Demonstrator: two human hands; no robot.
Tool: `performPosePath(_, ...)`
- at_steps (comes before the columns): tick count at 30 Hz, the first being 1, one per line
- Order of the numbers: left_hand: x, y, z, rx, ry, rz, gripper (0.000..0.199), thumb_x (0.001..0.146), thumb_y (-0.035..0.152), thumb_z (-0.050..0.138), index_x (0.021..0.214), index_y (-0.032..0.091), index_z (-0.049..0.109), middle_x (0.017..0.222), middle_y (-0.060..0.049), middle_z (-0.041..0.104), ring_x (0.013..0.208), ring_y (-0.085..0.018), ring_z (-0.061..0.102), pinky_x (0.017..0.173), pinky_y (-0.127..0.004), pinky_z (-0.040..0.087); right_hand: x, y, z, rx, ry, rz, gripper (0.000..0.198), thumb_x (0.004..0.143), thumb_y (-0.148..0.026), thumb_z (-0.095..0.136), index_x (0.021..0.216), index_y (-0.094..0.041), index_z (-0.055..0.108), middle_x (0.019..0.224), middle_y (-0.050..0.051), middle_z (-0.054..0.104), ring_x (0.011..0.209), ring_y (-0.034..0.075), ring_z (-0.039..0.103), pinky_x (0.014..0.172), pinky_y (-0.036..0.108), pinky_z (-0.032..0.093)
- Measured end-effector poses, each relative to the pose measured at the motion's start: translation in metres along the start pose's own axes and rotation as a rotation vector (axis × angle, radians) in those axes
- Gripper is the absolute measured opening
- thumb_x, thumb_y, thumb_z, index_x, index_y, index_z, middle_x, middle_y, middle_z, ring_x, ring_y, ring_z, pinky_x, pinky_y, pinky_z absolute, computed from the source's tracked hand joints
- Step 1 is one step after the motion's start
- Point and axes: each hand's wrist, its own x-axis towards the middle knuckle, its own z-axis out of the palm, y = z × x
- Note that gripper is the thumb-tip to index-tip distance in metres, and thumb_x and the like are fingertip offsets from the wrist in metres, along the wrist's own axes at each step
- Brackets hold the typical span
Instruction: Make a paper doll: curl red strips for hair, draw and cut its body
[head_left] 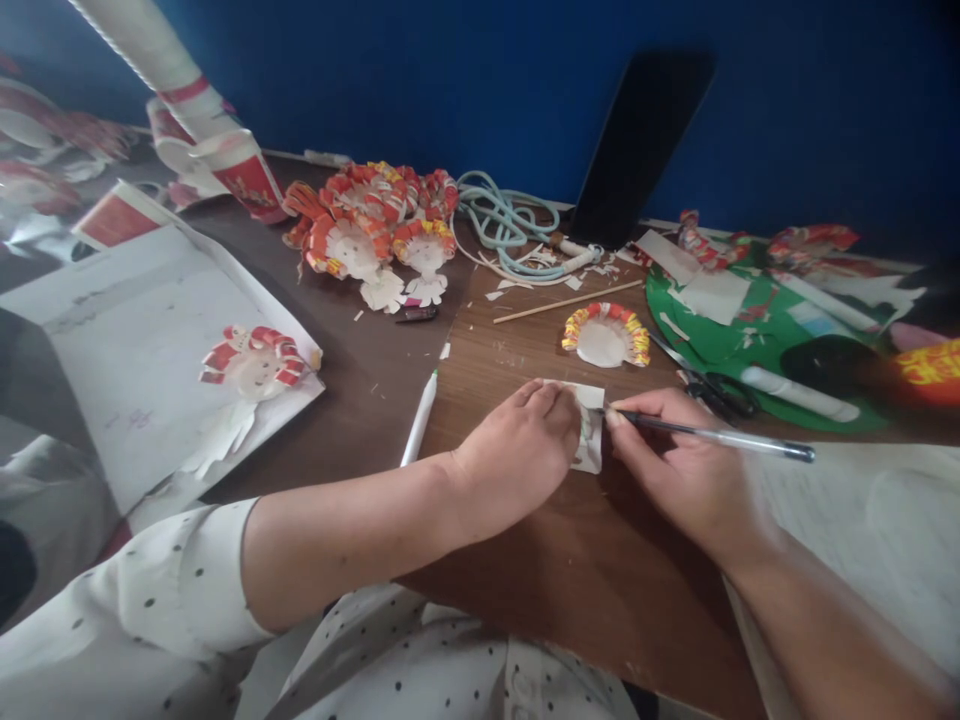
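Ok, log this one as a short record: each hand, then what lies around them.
Left hand: rests on a small white paper piece
Right hand: holds a pen, tip near the paper's right side
Beyond the hands: fringed red-and-yellow paper piece
Near right hand: black-handled scissors
Left of left hand: white marker

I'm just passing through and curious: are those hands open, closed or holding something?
Left hand: fingers bent over a small white paper piece; whether gripping can't be told.
Right hand: closed, holding a pen.
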Motion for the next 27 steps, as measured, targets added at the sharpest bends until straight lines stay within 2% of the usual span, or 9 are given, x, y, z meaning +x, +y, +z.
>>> performPosePath(12,-0.0002,-0.0006,-0.0032,-0.03,-0.026,0.003,0.041,0.094,0.015,0.038,0.13,0.002,0.053,0.134,-0.017,0.057,0.126,-0.025,0.053,0.111,-0.037,0.037,0.0002,0.0003,-0.0011,0.003,0.017,-0.042,0.014,0.088,-0.034,0.058,0.088,-0.02,0.063,0.08,0.004,0.067,0.073,0.02,0.064,0.069,0.033,0.049)
performPosePath(27,-0.0005,-0.0007,-0.0041,-0.008,-0.058,-0.001,0.042,0.096,0.018,0.037,0.134,0.007,0.05,0.138,-0.016,0.055,0.128,-0.023,0.051,0.112,-0.037,0.034,-0.0003,-0.0031,-0.0013,-0.005,0.014,-0.003,0.016,0.088,-0.035,0.058,0.088,-0.02,0.063,0.08,0.003,0.067,0.074,0.02,0.064,0.069,0.033,0.048)
